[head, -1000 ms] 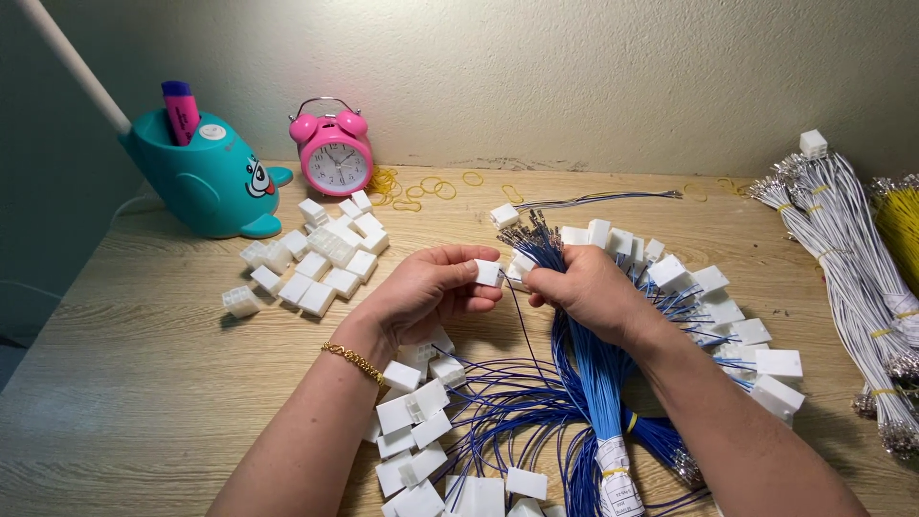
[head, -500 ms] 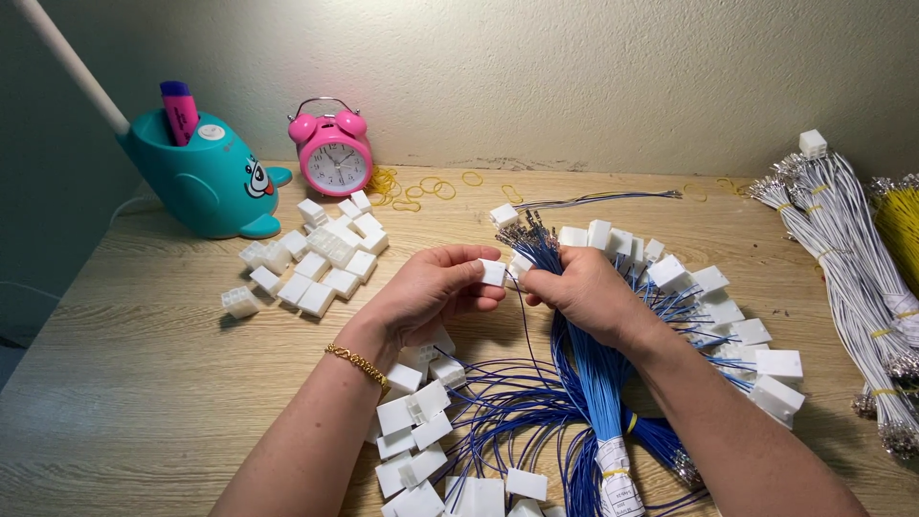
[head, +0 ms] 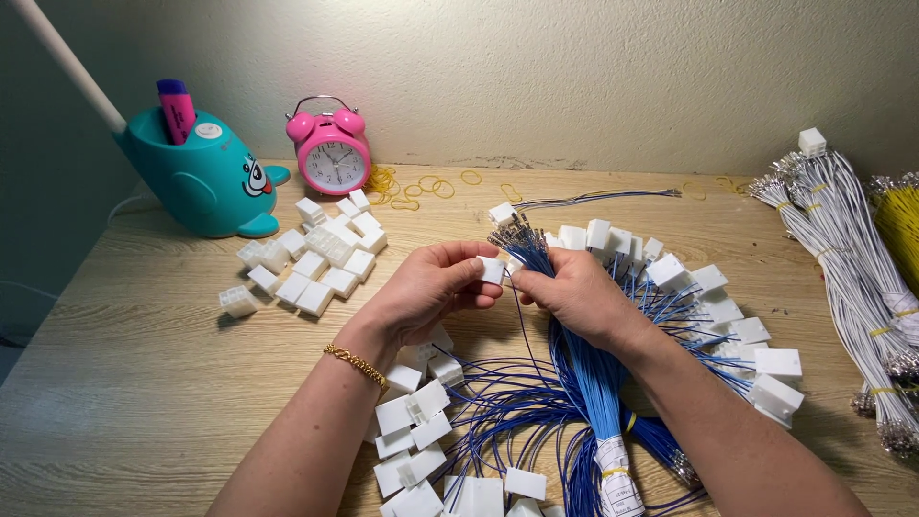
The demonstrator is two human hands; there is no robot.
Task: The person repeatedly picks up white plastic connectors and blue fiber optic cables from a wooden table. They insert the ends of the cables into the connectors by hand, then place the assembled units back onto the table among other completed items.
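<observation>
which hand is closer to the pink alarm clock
Left. The left hand is just below and right of the pink alarm clock; the right hand is farther right, beyond the left hand.

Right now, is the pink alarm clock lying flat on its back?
No, the pink alarm clock stands upright on the wooden table, its face turned forward, beside the teal pen holder.

Yellow wire bundle [head: 901,230] cut by right edge; clock [head: 332,157] dial unreadable.
</observation>
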